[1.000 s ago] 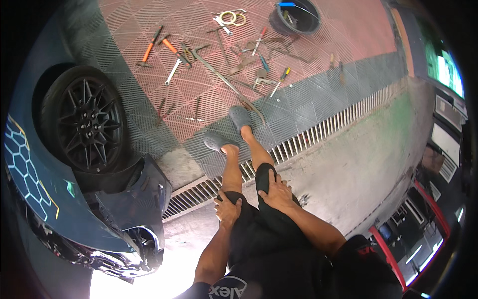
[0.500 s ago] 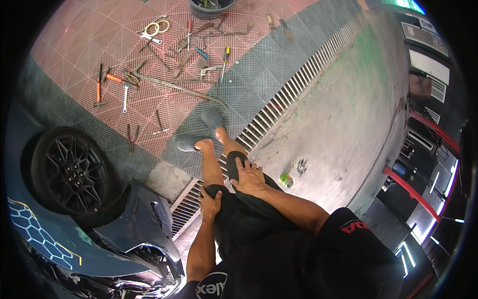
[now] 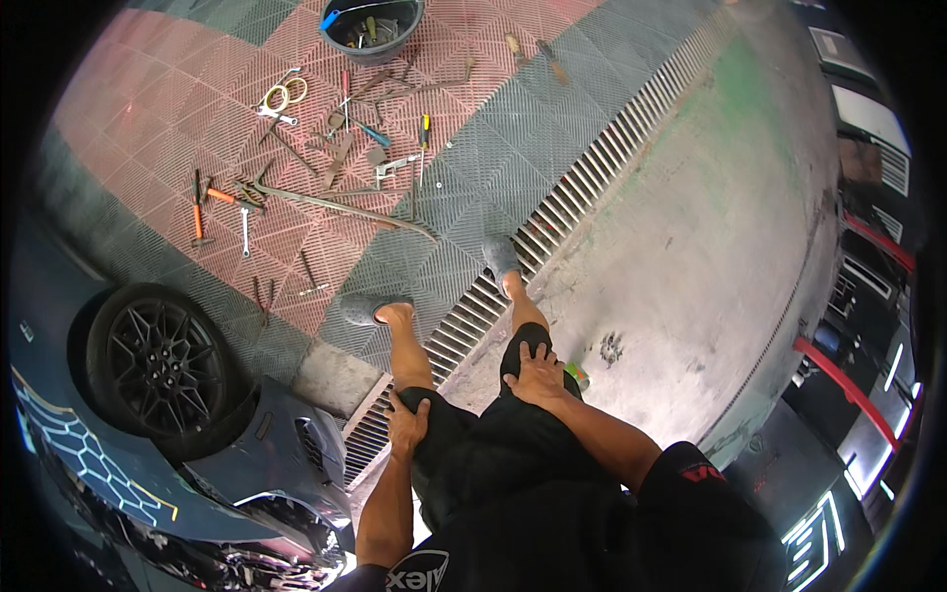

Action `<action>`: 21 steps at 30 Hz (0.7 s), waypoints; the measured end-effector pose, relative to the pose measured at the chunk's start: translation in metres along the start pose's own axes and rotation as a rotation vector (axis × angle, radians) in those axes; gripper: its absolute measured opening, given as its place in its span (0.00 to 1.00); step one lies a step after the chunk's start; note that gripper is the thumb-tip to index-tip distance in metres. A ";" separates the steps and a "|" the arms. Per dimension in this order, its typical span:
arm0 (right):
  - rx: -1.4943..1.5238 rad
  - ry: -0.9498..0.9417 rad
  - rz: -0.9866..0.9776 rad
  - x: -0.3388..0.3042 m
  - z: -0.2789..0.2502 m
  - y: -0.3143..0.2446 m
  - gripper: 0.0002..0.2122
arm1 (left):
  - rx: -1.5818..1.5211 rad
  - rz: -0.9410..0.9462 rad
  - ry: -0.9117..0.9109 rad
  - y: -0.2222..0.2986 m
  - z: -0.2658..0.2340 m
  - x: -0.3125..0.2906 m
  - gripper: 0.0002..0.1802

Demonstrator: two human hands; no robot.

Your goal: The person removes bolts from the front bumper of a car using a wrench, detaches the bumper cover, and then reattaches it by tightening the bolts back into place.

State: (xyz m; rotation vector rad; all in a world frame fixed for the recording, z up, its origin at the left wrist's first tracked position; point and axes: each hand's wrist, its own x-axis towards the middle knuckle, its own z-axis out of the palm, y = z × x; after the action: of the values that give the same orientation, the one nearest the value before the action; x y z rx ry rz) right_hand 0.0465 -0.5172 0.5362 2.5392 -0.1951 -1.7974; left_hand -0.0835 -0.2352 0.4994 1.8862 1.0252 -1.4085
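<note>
My right hand (image 3: 538, 377) rests on my right knee with its fingers spread over the black shorts (image 3: 483, 444). Against the outer side of my left knee lies my left hand (image 3: 404, 424), thumb apart from the fingers; both hands are open and hold nothing. A green can (image 3: 577, 375) shows partly behind my right knee. Ahead on the floor lie several hand tools: a yellow-handled screwdriver (image 3: 425, 133), a wrench (image 3: 246, 230), an orange-handled hammer (image 3: 197, 207), pliers (image 3: 264, 301), a long metal bar (image 3: 335, 205) and rolls of tape (image 3: 276, 97).
On the left stands a dark grey car with a black wheel (image 3: 163, 365) and a loose-looking bumper (image 3: 286, 444). A slotted drain grate (image 3: 582, 192) runs diagonally between red and grey floor tiles and bare concrete (image 3: 681, 257). A black bucket (image 3: 370, 39) with tools sits at the far edge.
My right leg has swung to the right, its slippered foot now by the drain grate, and my right hand has gone with it. The can is now partly hidden; more of the bucket shows.
</note>
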 end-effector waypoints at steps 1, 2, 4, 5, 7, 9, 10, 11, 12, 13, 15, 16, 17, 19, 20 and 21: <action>-0.009 -0.004 -0.009 0.005 -0.004 0.013 0.44 | 0.015 -0.005 0.030 0.005 0.013 -0.002 0.60; 0.026 -0.026 -0.027 0.015 -0.012 0.027 0.44 | -0.008 0.004 0.063 0.013 0.026 0.001 0.60; 0.094 -0.027 -0.073 0.029 -0.032 0.053 0.43 | -0.081 -0.037 0.058 0.036 0.048 -0.007 0.60; 0.111 0.011 -0.066 0.033 -0.044 0.060 0.41 | -0.131 -0.003 0.119 0.035 0.070 -0.004 0.60; 0.178 -0.061 -0.079 0.047 -0.064 0.087 0.38 | -0.163 -0.123 0.100 0.068 0.089 -0.016 0.60; 0.198 -0.149 -0.067 0.058 -0.074 0.121 0.37 | -0.128 -0.245 0.172 0.094 0.108 -0.031 0.59; 0.222 -0.147 -0.110 0.063 -0.069 0.143 0.36 | -0.095 -0.270 0.228 0.108 0.112 -0.039 0.59; 0.246 -0.151 -0.161 0.067 -0.064 0.162 0.34 | -0.100 -0.315 0.216 0.112 0.118 -0.041 0.58; 0.276 -0.165 -0.181 0.071 -0.062 0.178 0.33 | -0.156 -0.309 0.209 0.121 0.120 -0.047 0.56; 0.309 -0.181 -0.200 0.069 -0.061 0.186 0.32 | -0.210 -0.304 0.205 0.124 0.125 -0.053 0.55; 0.207 -0.191 -0.174 0.071 -0.061 0.198 0.31 | -0.436 -0.237 0.208 0.114 0.150 -0.061 0.51; 0.158 -0.192 -0.173 0.072 -0.066 0.199 0.30 | -0.534 -0.200 0.202 0.105 0.169 -0.060 0.49; 0.110 -0.192 -0.173 0.072 -0.068 0.199 0.30 | -0.790 -0.173 0.141 0.095 0.191 -0.065 0.46; 0.019 -0.183 -0.187 0.075 -0.075 0.201 0.29 | -0.869 -0.241 0.147 0.093 0.235 -0.070 0.44; -0.032 -0.176 -0.197 0.077 -0.077 0.202 0.29 | -0.847 -0.279 0.192 0.094 0.257 -0.074 0.44; -0.063 -0.171 -0.219 0.082 -0.078 0.208 0.29 | -0.876 -0.284 0.185 0.108 0.265 -0.084 0.45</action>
State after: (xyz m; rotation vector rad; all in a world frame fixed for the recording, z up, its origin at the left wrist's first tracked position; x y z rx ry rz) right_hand 0.1291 -0.7367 0.5043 2.4462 0.1409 -2.0616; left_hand -0.1451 -0.5265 0.5034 1.2483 1.6987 -0.7030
